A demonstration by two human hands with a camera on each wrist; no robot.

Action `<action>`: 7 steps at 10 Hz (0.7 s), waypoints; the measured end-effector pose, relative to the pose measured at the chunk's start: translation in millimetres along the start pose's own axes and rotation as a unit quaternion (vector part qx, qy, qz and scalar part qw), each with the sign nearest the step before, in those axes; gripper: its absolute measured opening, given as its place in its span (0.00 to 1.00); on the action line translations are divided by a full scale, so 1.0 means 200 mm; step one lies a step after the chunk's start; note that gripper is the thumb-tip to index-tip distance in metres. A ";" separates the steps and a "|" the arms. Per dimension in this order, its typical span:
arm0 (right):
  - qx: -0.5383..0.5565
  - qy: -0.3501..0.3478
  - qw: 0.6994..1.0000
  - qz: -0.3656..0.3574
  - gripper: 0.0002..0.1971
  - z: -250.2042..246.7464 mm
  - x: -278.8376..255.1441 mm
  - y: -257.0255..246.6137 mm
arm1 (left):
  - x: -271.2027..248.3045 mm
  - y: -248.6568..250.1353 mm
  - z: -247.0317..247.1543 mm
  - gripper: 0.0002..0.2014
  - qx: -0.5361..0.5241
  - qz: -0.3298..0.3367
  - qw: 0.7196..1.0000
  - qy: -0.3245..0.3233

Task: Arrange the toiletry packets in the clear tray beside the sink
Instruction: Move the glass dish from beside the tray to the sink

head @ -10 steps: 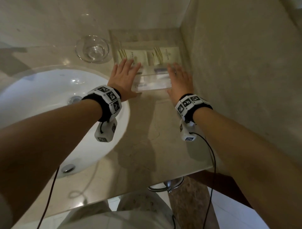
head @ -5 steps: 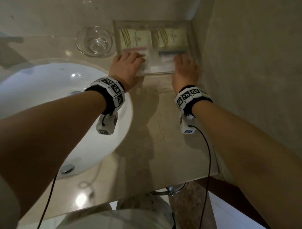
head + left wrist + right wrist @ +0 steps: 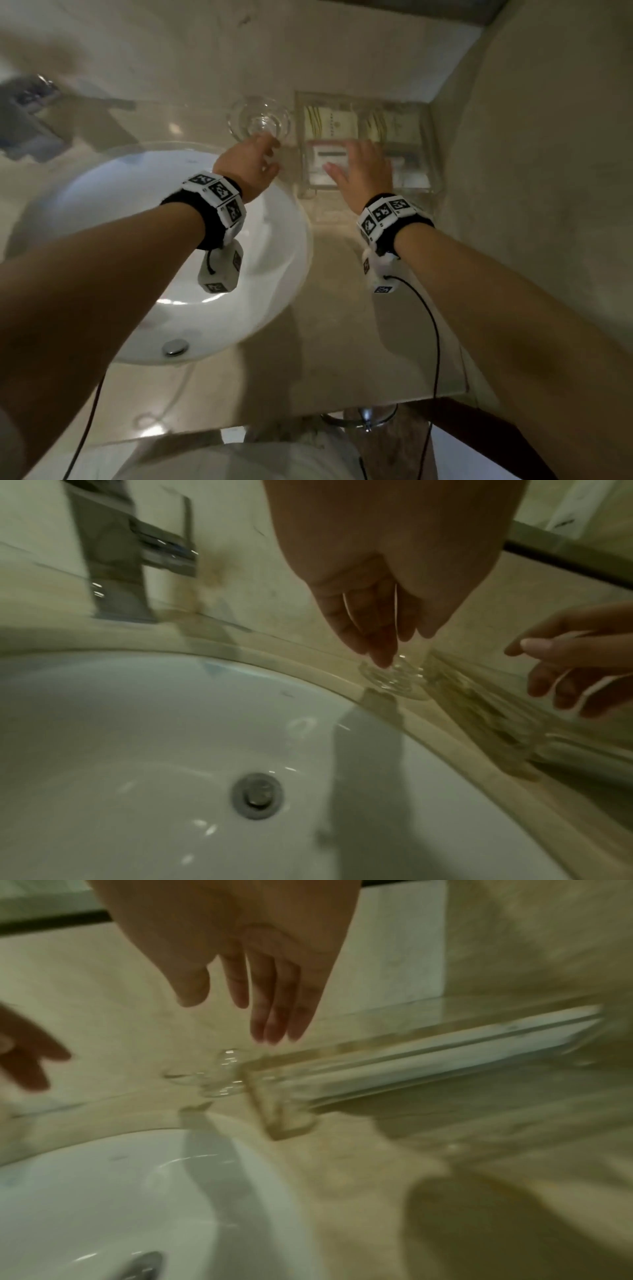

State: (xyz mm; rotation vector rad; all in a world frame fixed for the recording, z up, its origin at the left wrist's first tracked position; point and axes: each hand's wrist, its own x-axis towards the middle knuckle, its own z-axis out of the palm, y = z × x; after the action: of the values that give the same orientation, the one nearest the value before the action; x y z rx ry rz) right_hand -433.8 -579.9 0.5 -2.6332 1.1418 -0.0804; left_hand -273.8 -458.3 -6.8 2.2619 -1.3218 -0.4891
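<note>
The clear tray (image 3: 433,150) sits in the back right corner of the counter, against the walls. Two cream packets (image 3: 331,122) (image 3: 394,126) lie side by side along its far part, and a white packet (image 3: 322,161) lies nearer me. My right hand (image 3: 359,164) hovers over the tray's front with straight fingers and holds nothing; the right wrist view shows its fingers (image 3: 274,1007) above the tray (image 3: 428,1058). My left hand (image 3: 258,156) is left of the tray, empty, its fingers (image 3: 373,634) hanging straight over the glass bowl (image 3: 394,679).
A small glass bowl (image 3: 259,118) stands just left of the tray. The white sink (image 3: 154,246) fills the counter's left half, with the chrome faucet (image 3: 32,113) behind it. A wall (image 3: 548,171) closes the right side. The counter's front edge (image 3: 342,409) is near me.
The tray has slid back into the corner. Both hands have come off its front edge: the left has moved left towards the glass bowl, the right left over the tray.
</note>
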 end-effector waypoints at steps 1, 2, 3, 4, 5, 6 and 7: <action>0.106 -0.031 0.994 0.009 0.20 0.04 0.06 -0.24 | -0.12 -0.16 -0.13 0.14 -0.006 -0.059 0.998 0.002; 0.180 -0.056 0.981 0.033 0.20 0.11 0.10 -0.43 | -0.27 -0.35 -0.26 0.13 -0.001 -0.111 0.994 0.009; 0.272 -0.067 0.956 0.084 0.21 0.20 0.17 -0.56 | -0.41 -0.56 -0.37 0.12 -0.019 -0.170 0.985 0.026; 0.383 -0.088 0.904 0.169 0.18 0.27 0.26 -0.66 | -0.56 -0.78 -0.49 0.13 -0.033 -0.211 0.974 0.071; 0.372 -0.146 0.895 0.199 0.24 0.32 0.33 -0.71 | -0.68 -0.92 -0.55 0.14 -0.028 -0.245 0.964 0.098; 0.409 -0.144 0.872 0.227 0.19 0.31 0.31 -0.79 | -0.78 -1.06 -0.59 0.15 -0.026 -0.274 0.953 0.123; 0.460 -0.090 0.826 0.313 0.10 0.43 0.38 -0.76 | -0.83 -1.14 -0.63 0.15 -0.026 -0.292 0.947 0.133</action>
State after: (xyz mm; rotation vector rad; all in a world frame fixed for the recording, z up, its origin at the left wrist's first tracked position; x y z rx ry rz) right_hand -261.2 -516.1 -45.1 -1.3316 1.3711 -0.1868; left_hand -123.9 -188.3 -21.0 2.5483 -0.4855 -0.3809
